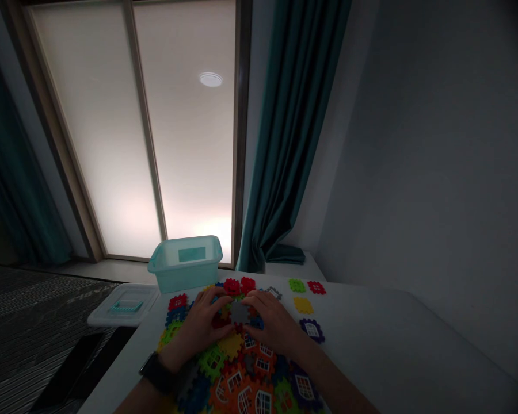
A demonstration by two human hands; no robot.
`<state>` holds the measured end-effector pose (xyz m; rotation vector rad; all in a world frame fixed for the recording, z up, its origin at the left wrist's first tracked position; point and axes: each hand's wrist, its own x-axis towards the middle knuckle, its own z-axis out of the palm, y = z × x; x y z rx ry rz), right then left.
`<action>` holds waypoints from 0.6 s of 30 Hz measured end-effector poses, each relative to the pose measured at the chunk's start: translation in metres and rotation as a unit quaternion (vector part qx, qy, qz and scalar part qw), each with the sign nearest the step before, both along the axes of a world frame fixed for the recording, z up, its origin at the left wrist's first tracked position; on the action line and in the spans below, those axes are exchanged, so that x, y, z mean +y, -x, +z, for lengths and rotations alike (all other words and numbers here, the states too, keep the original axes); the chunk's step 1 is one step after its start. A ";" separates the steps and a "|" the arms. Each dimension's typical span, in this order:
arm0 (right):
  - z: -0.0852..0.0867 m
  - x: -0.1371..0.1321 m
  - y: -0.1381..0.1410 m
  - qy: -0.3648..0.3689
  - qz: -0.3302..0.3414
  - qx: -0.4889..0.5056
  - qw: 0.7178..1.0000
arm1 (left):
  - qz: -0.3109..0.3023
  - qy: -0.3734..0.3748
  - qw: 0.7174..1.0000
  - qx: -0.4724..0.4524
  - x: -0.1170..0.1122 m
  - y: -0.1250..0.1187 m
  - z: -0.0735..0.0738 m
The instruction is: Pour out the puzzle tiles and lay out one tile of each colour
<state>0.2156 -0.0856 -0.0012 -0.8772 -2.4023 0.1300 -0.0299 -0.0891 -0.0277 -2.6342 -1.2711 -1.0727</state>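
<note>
Over the spread of colourful plastic interlocking tiles, a grey toothed tile [240,313] sits between my two hands. My left hand [202,321], with a dark watch [156,372] on its wrist, curls thumb and fingers at the tile's left edge. From the opposite side, my right hand [273,323] grips it with fingertips at the top and thumb below. A yellow tile [232,346] lies just below them, near a green tile [211,361] and orange tiles with white window inserts [263,401]. My hands hide part of the pile.
A teal bin [187,279] stands at the table's far edge, its translucent lid [123,305] to the left. Right of the pile lie a purple tile [311,330], a yellow tile [303,305], a lime tile [297,286] and a red tile [316,287] on the white table [384,345].
</note>
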 end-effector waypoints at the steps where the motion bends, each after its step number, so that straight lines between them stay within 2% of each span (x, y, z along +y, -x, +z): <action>1: 0.000 0.001 -0.001 -0.004 0.000 0.000 1.000 | 0.000 0.006 1.000 -0.008 0.000 0.000 0.000; 8: -0.002 0.005 -0.002 -0.083 0.037 0.031 0.995 | -0.046 0.078 0.992 -0.092 -0.001 -0.001 0.006; 11: 0.002 0.005 0.001 -0.073 0.045 0.072 0.994 | -0.069 0.132 0.979 -0.136 -0.002 -0.003 0.013; 14: 0.007 0.003 0.006 0.032 -0.010 0.124 0.992 | -0.079 0.182 0.962 -0.188 -0.002 -0.005 0.017; 18: 0.011 0.002 0.010 0.223 -0.077 0.199 0.951 | -0.090 0.295 0.909 -0.283 -0.001 -0.010 0.014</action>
